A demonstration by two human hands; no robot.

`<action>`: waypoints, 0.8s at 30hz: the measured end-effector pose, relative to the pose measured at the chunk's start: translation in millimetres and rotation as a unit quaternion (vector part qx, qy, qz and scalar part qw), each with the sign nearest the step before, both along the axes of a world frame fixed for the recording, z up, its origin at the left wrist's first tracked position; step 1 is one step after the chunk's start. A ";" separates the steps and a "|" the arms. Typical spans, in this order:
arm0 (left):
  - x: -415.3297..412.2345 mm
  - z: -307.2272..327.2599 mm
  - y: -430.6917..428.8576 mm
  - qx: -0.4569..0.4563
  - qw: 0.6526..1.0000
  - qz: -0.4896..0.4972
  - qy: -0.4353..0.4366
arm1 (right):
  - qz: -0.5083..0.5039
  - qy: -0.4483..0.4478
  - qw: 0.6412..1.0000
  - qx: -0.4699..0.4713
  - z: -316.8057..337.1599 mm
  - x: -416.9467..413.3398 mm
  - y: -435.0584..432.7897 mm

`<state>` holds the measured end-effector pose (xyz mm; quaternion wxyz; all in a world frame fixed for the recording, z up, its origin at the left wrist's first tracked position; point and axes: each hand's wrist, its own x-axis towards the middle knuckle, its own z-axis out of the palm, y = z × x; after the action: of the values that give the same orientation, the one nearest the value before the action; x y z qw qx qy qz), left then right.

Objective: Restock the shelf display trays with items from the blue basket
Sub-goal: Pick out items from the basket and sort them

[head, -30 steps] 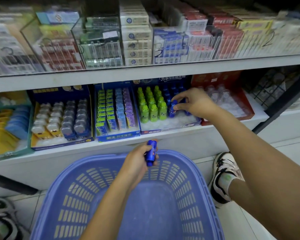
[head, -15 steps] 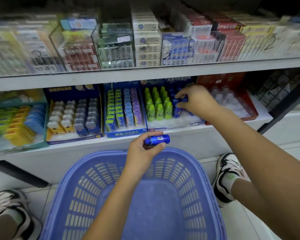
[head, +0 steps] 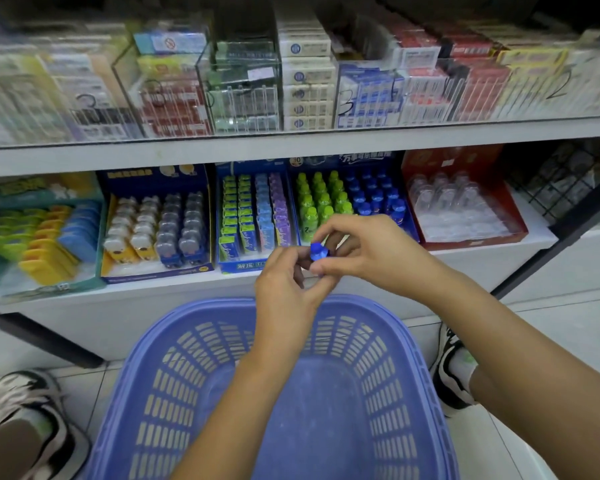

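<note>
A small blue bottle (head: 318, 251) sits between both hands above the far rim of the blue basket (head: 409, 358). My left hand (head: 284, 285) grips its lower part, and my right hand (head: 364, 251) pinches its cap end with fingers and thumb. Most of the bottle is hidden by the fingers. Just behind the hands, on the lower shelf, stands the blue display tray (head: 409, 223) with rows of green bottles (head: 317, 199) on its left and blue bottles (head: 374, 195) on its right. No items show on the basket's visible floor.
More trays line the lower shelf: a red one with clear bottles (head: 465, 209) to the right, a tray of coloured packs (head: 253, 216) and one of small cases (head: 156, 230) to the left. The upper shelf (head: 291, 147) overhangs. My shoes (head: 454, 372) flank the basket.
My right hand left the tray and came down to the bottle. My left hand raised the bottle slightly, and both hands now hold it.
</note>
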<state>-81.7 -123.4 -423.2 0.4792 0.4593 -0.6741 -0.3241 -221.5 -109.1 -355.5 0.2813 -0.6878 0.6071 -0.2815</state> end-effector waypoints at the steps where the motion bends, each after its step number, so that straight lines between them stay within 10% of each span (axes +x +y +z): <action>1: 0.2 1.2 -1.4 0.014 1.000 -0.010 0.015 | -0.013 -0.037 0.999 0.002 0.3 -1.3 -1.1; 6: -2.9 2.6 -6.1 0.147 0.972 -0.141 0.116 | -0.035 -0.213 0.975 0.057 5.1 -19.1 -5.8; 18: -45.6 7.7 -21.9 0.052 0.994 -0.039 0.088 | -0.154 -0.203 0.967 -0.006 14.5 -44.7 -16.8; 24: -56.4 -5.1 -26.2 -0.049 0.969 -0.132 -0.203 | -0.216 -0.040 0.971 -0.093 10.7 -86.3 -27.8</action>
<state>-138.1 -149.6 -428.3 0.3070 0.3981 -0.8273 -0.2506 -307.8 -136.9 -344.9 0.1722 -0.5520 0.7006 -0.4181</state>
